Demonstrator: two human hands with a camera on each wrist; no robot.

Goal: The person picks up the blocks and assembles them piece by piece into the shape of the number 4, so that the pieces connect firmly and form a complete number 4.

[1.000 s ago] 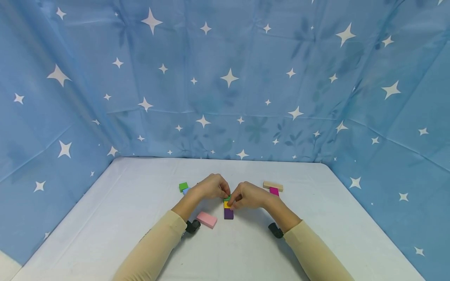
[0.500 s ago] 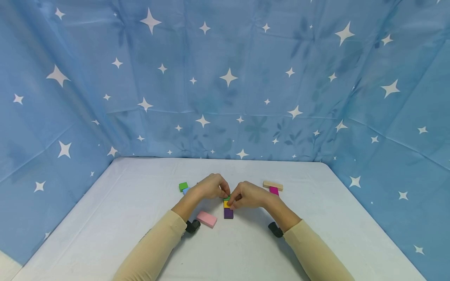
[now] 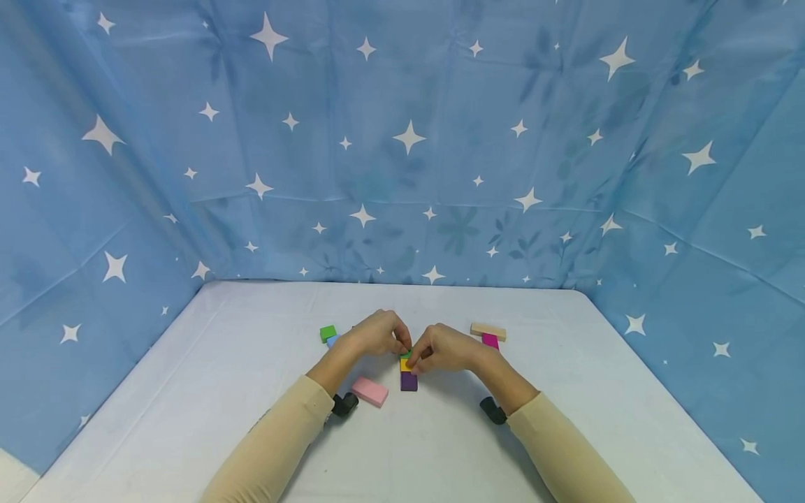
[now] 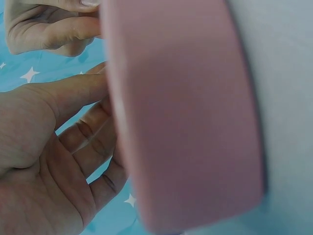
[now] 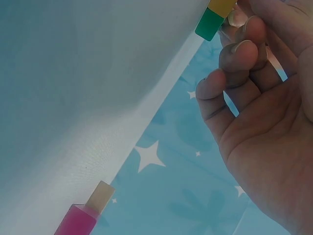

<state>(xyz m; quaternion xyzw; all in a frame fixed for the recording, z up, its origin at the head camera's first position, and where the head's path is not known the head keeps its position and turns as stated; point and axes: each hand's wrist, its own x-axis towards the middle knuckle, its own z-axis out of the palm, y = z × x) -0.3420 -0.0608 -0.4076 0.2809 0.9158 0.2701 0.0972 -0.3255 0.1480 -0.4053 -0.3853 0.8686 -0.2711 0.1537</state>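
1. Yellow block (image 3: 404, 365): in the head view, it is lying on the white tabletop (image 3: 434, 454) between the dark green block (image 5: 210, 24) at 12 o'clock and the purple block (image 3: 409, 383) at 6 o'clock, the person's side.
2. Long axis: these three blocks are forming a line running from 6 to 12 o'clock; the view is not showing whether any is resting on another.
3. Right hand (image 3: 443, 347): it is lying at 2 o'clock from the yellow block and being the nearer hand; its fingertips are appearing to touch that block, but whether they are pinching it cannot be told.
4. Left hand (image 3: 380, 334): it is lying at 10 o'clock from the dark green block, its fingertips seemingly touching it; the pink block (image 3: 370, 392) is hiding the tips in the left wrist view, so its grip cannot be told.
5. Governing relation, as judged: the hands are flanking the axis, so alignment is depending on pressure across it.
6. Surroundings: the pink block is lying at 8 o'clock, the magenta block (image 3: 490, 341) near 2.
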